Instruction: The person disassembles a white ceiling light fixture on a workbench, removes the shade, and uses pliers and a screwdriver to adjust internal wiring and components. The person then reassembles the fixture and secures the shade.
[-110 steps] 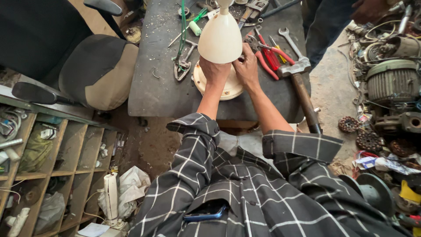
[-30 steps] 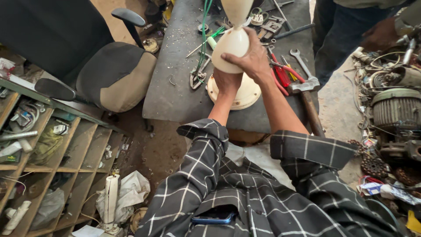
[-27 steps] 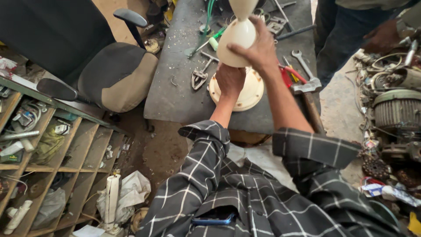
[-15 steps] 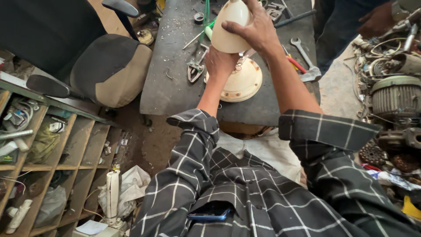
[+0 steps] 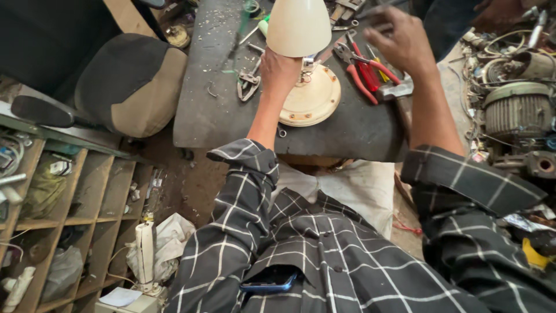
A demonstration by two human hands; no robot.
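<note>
A padded chair [image 5: 130, 81] stood at the left of the dark table [image 5: 220, 116]. The left hand [image 5: 280, 72] was clenched around the lower edge of a cream cone-shaped cover [image 5: 298, 26], held just above a round cream base [image 5: 313, 98] resting on the table. Red-handled pliers [image 5: 362, 72] lay beside it. The right hand [image 5: 399, 40] hovered above them, fingers loosely curled, grasping nothing visible.

- The person is wearing a dark checked shirt [image 5: 324, 261] with thin white lines, filling the lower frame.
- Cuffs are sitting rolled below the elbows.
- A dark phone [image 5: 271, 279] is poking from the chest pocket.
</note>
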